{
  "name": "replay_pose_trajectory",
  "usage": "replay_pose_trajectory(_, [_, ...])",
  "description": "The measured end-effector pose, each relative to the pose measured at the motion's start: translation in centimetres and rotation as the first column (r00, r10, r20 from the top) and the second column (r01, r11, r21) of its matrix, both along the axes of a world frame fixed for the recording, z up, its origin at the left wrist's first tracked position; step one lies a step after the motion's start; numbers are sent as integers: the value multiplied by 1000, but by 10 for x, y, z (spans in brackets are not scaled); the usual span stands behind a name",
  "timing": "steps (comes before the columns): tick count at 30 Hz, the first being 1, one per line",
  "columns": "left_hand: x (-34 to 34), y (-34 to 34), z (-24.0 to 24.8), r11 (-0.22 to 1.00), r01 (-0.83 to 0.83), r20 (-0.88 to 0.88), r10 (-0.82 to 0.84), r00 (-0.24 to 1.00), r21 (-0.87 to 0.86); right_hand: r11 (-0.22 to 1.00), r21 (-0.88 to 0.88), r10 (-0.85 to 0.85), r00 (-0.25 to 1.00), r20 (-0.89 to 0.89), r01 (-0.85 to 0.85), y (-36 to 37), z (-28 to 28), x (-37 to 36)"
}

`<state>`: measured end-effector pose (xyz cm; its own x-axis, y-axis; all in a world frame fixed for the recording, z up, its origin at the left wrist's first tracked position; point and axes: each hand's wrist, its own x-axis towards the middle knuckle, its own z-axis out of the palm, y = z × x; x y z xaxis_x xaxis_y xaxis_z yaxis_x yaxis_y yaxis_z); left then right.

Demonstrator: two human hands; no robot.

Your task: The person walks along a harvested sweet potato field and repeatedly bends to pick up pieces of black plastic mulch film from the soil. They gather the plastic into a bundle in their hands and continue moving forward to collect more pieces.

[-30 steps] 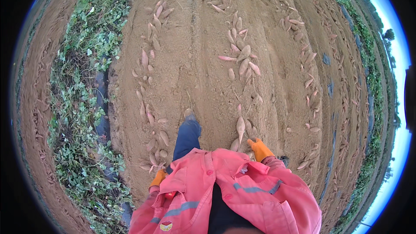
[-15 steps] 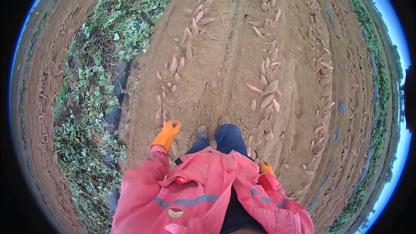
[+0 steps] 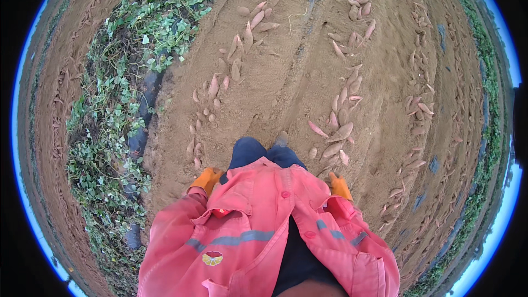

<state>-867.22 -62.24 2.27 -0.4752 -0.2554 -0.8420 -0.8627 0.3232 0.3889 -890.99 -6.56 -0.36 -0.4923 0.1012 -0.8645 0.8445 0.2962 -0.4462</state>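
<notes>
My left hand (image 3: 207,180), in an orange glove, hangs beside my left thigh with its fingers curled in; nothing shows in it. On the other side, my right hand (image 3: 340,186) wears the same orange glove and is low by the jacket's edge. Its thumb stands up, but the folded-looking fingers are too unclear to read. A row of sweet potatoes (image 3: 213,86) lies on the soil ahead of my left hand, the nearest ones just beyond the glove. A second row of sweet potatoes (image 3: 342,132) lies ahead of my right hand. Neither hand visibly touches one.
Bare brown soil (image 3: 264,93) runs between the rows under my shoe (image 3: 281,138). Leafy green vines (image 3: 110,148) with black plastic film (image 3: 149,91) border the left side. Farther right lie more sweet potatoes (image 3: 422,107) and scraps of film (image 3: 434,164).
My left hand has drawn back from the row toward my thigh. My legs have shifted, and the sweet potatoes ahead sit closer to me. My right hand has stayed low at my side.
</notes>
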Motion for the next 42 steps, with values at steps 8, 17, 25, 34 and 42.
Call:
replay_pose_trajectory(8, [-131,-4,2,934,-301,-207,260,943,-195,999,-7,47,970,-238,-50,-57,26,-229])
replay_pose_trajectory(17, [-281,-68,-41,870,-394,-208,344,916,-296,968,-12,249,965,-79,-251,-149,-16,-318])
replay_pose_trajectory(25, [-455,-137,-65,883,-361,-258,289,922,-301,883,245,393,916,85,-401,-207,-23,-437])
replay_pose_trajectory(34, [-608,-183,-67,952,-8,-69,-13,998,-305,928,118,360,932,-45,-353,-359,14,-596])
replay_pose_trajectory(42, [-668,-121,-106,878,8,-300,-172,938,-479,929,104,353,934,50,-356,-402,-115,-724])
